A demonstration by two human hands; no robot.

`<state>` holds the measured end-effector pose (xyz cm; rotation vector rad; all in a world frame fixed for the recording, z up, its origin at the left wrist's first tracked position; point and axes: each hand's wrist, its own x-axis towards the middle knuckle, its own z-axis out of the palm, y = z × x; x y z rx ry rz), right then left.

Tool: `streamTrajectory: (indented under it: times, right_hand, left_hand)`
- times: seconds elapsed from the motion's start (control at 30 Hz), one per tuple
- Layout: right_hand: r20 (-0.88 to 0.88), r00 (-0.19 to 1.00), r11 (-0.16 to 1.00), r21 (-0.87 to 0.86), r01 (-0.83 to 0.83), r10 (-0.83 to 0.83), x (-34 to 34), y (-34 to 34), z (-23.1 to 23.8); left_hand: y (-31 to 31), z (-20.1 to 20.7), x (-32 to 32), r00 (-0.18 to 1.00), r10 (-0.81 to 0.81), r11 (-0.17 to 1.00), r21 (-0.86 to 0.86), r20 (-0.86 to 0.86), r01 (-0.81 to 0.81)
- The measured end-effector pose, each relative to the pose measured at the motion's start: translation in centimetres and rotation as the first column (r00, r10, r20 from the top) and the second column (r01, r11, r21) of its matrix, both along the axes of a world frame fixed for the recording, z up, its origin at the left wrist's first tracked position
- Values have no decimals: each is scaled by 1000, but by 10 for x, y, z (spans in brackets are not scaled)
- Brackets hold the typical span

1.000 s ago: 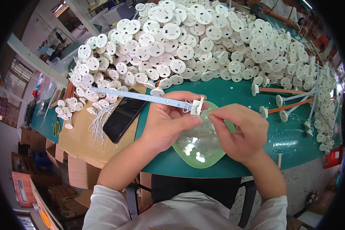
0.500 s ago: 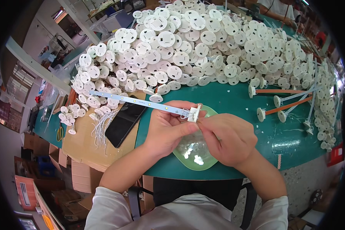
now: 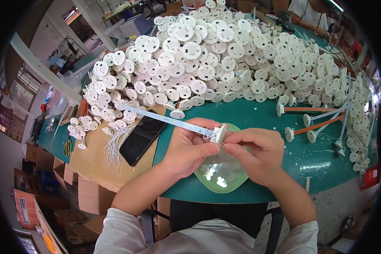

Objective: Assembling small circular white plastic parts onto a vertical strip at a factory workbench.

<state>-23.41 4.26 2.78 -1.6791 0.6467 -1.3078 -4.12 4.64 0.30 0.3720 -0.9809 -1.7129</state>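
Hands at a green-topped counter (image 3: pixel 258 116), seen from above. The left hand (image 3: pixel 184 150) pinches a white, round plastic end cap (image 3: pixel 218 134) between thumb and fingers, above the far part of a pale green dish with rounded corners (image 3: pixel 224 190). From the cap a narrow, pale blue strip set with small yellowish squares (image 3: pixel 167 120) runs up and to the left, above a black, glossy smartphone (image 3: pixel 143 139); thin white wire (image 3: pixel 208 133) loops where strip and cap meet. The right hand (image 3: pixel 258 154) has its thumb and forefinger tips close together at the cap's right side; whether this grip pinches anything cannot be told. The dish's contents glint but are too indistinct to identify. The phone lies on a tan cardboard sheet (image 3: pixel 93 154), with loose, thin white wires (image 3: pixel 116 146) to its left. Behind the hands rises a broad heap of white, disc-ended pieces (image 3: pixel 220 55). To the right, two orange strips with white round ends (image 3: pixel 315 125) lie among pale strips. Yellow-handled scissors (image 3: pixel 67 147) rest at the far left.
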Motion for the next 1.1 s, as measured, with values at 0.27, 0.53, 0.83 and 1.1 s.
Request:
streamTrajectory:
  times: [0.27, 0.53, 0.83, 1.1]
  right_hand:
    - [-129, 934, 778, -597, 195, -333, 3, -4, -2]
    - [-108, 927, 741, -637, 213, -360, 6, -4, -7]
    - [-79, 902, 677, -689, 258, -424, -2, -15, -6]
    - [-167, 907, 704, -689, 173, -386, 8, -15, -8]
  left_hand:
    - [2, -4, -9, 996, 67, 998, 1, -56, -67]
    - [0, -7, -15, 990, 140, 990, -1, -30, -140]
    - [-1, 70, 40, 782, 540, 817, -418, 310, -398]
    - [6, 136, 284, -432, 647, 543, -777, 629, -319]
